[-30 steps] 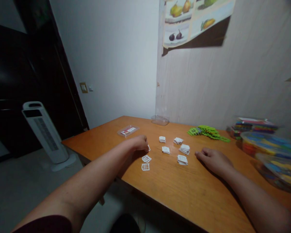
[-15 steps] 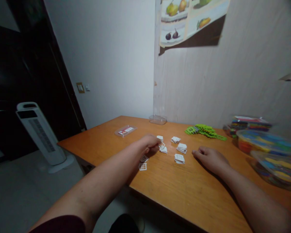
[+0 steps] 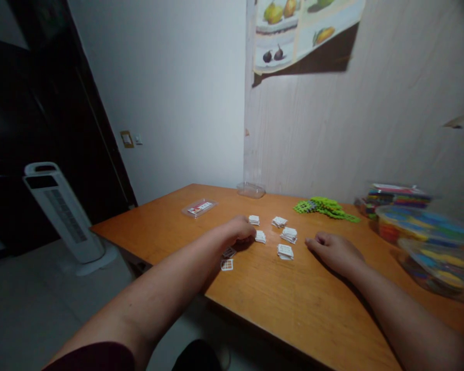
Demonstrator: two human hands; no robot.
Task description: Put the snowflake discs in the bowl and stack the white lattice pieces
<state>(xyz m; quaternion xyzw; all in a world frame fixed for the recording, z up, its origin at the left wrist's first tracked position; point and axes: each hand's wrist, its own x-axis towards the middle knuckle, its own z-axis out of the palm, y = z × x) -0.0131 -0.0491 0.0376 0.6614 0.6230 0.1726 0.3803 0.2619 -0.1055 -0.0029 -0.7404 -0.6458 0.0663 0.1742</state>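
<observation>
My left hand [image 3: 239, 230] reaches across the table with curled fingers. Its fingertips touch the left edge of a small stack of white lattice pieces [image 3: 260, 237]; whatever lies between them is hidden. Just beyond the hand is another white stack [image 3: 254, 220]. Two loose white grid pieces, the nearer one [image 3: 227, 265] flat on the wood, lie below my left wrist. My right hand [image 3: 334, 252] rests on the table, fingers folded in, holding nothing visible. Left of it stand three more white stacks: a far one [image 3: 279, 222], a middle one [image 3: 289, 235] and a near one [image 3: 285, 252].
On the wooden table [image 3: 270, 309] lie a clear lid with a label [image 3: 200, 207], a clear tray [image 3: 251, 190] and a pile of green lattice pieces [image 3: 325, 207]. Tubs of coloured pieces [image 3: 421, 224] line the right side. A white tower fan [image 3: 64, 211] stands left.
The white grid piece that my left fingers held over the stack no longer shows there. That hand has shifted slightly lower, against the stack's edge. My right hand has stayed put.
</observation>
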